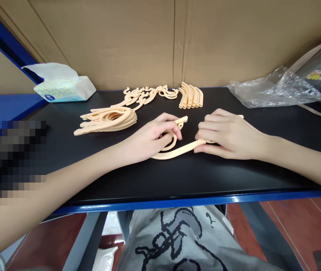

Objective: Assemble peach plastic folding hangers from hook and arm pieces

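A beige curved plastic piece [174, 152], shaped like part of a clothes hanger, spans the space between my hands just over the black tabletop. My left hand [154, 137] curls around its looped left part, and a flat end sticks out past the fingers. My right hand [228, 133] is closed over the other end, knuckles up. A small beige tip [241, 116] shows beyond those knuckles. The fingers hide much of the piece, so I cannot tell how its parts connect.
Left of my hands lies a stack of curved beige pieces [109, 119]. Farther back are small hooked pieces [140, 96] and a row of short bent pieces [190, 96]. A tissue pack [64, 88] stands at back left, a clear plastic bag [276, 88] at back right. Cardboard [120, 41] walls the back.
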Motion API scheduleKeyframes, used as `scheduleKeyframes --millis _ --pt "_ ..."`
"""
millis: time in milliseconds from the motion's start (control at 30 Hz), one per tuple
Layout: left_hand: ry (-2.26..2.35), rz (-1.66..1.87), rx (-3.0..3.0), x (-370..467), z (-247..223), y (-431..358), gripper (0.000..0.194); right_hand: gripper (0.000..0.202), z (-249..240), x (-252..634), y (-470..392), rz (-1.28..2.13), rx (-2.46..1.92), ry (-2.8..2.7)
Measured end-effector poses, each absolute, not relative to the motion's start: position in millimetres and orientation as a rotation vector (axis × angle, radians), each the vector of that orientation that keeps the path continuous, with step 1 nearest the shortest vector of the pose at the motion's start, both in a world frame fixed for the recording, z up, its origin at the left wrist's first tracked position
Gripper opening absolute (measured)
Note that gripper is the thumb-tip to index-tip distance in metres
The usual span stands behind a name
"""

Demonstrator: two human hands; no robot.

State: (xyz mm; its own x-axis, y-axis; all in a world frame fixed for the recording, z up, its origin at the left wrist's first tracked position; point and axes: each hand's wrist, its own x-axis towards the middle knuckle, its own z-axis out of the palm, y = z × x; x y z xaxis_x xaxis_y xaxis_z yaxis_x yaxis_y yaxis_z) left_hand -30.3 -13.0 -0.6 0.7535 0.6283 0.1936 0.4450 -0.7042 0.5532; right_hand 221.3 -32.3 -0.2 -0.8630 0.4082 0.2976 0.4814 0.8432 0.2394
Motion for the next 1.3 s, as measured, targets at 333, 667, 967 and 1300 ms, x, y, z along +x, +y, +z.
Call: scheduleKeyframes --millis 333,667,967,1300 --pt "0.824 0.545 2.467 -29 -4 -13 0.026 0.027 -8 227 -23 -0.576 -0.723 -2.728" --pt "0.853 0.573 2.512 -29 -6 -13 0.022 0.033 -8 229 -24 -0.229 -0.775 -2.630" --pt "0.831 0.503 2.641 -30 -8 -11 0.024 0.023 -17 233 -16 -0.104 -0.800 -2.591" --pt "0.828 0.475 2.692 -30 -8 -13 0.023 0.020 -11 234 -18 0.142 -0.776 -2.626"
